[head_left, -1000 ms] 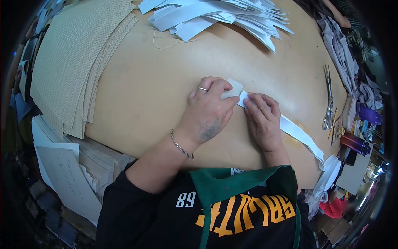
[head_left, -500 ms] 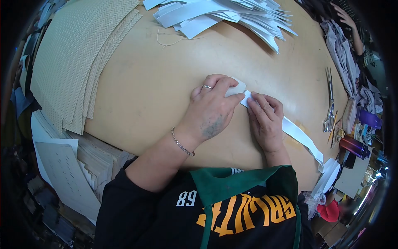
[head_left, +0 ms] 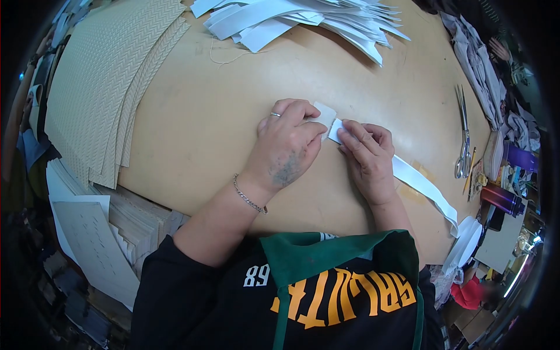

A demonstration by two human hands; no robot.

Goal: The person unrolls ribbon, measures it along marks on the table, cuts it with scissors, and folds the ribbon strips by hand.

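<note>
One small pale card (head_left: 322,116) lay under our left hand (head_left: 284,147) near the centre of the frame, its far corner showing beyond the curled fingers; whether they gripped it or only pressed it, we could not tell. Our right hand (head_left: 372,156) had its thumb and fingers closed over the end of a white strip (head_left: 424,186), the cut tip poking out just beside the card. From under that hand the strip ran toward the lower right, across the wooden tabletop (head_left: 192,134). We had scissors (head_left: 463,137) at the right of the frame, a heap of white strips (head_left: 291,17) at the top and sheets with a herringbone texture (head_left: 108,81) at the upper left.
</note>
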